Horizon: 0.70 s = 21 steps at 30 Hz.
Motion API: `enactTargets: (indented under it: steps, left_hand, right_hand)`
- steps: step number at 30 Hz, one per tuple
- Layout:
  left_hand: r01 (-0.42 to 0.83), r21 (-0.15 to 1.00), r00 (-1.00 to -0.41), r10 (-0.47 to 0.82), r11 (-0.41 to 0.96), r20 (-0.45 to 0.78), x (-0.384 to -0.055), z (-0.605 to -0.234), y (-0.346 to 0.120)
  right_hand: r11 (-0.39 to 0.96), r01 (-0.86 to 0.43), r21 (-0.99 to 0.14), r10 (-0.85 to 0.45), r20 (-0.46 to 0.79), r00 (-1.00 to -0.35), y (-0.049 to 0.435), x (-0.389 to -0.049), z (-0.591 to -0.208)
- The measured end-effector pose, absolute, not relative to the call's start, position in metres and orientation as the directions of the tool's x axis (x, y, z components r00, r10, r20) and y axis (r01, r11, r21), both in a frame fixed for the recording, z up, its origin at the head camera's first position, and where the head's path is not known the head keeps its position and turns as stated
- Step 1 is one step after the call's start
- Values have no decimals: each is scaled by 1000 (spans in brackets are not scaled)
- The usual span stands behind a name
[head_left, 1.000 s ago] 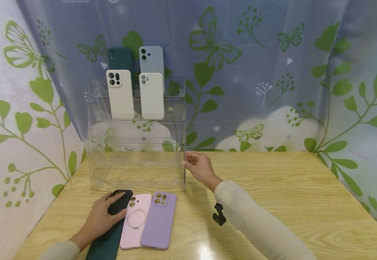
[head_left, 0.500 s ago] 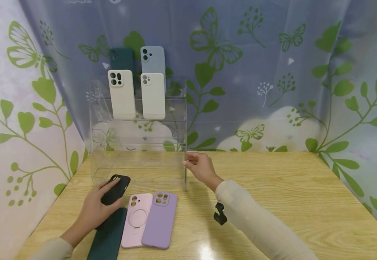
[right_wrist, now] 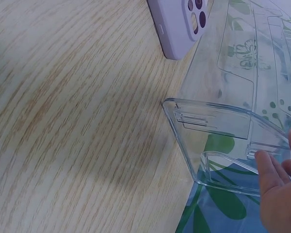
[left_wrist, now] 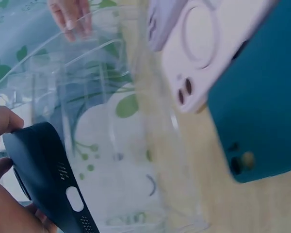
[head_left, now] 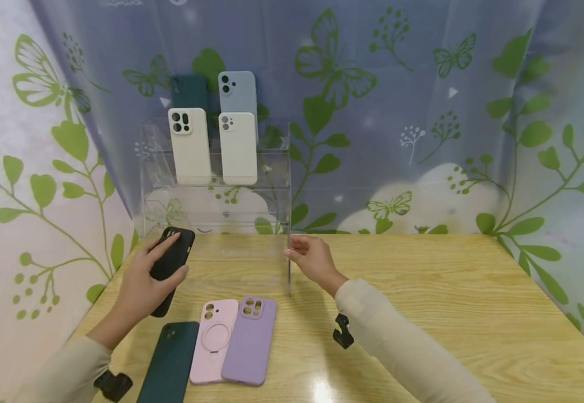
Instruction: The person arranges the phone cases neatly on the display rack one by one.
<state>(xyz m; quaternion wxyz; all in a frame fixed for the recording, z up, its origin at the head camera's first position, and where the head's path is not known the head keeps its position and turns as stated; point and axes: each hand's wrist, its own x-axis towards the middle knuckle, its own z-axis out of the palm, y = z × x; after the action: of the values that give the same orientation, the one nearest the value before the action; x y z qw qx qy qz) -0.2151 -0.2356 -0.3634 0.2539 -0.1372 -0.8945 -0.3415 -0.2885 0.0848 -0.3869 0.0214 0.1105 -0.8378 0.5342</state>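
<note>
Fingers (head_left: 163, 248) gripping matte black case (head_left: 175, 261), clear tiered stand (head_left: 241, 249)

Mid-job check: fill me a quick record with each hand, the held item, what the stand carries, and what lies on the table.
left hand: holds black case
black case: raised, camera end toward the stand
right hand: thumb and fingers at the clear stand, on its right side edge
stand, rear: teal case, light blue case
stand, front of those: cream case, white case
table, left to right: dark green case, pink case, purple case
overlap: purple case over pink case's edge
</note>
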Motion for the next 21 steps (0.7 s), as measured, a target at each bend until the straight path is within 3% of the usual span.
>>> enactTargets:
  steps: [14, 21]
  left_hand:
    - [442, 549, -746, -49, 710, 664, -237, -314, -233]
    - [429, 560, -748, -69, 709, 660, -250, -291, -228]
  right_hand:
    - [409, -221, -885, -168, 165, -972, 85, -289, -388]
    - [401, -236, -885, -168, 182, -969, 85, -289, -389]
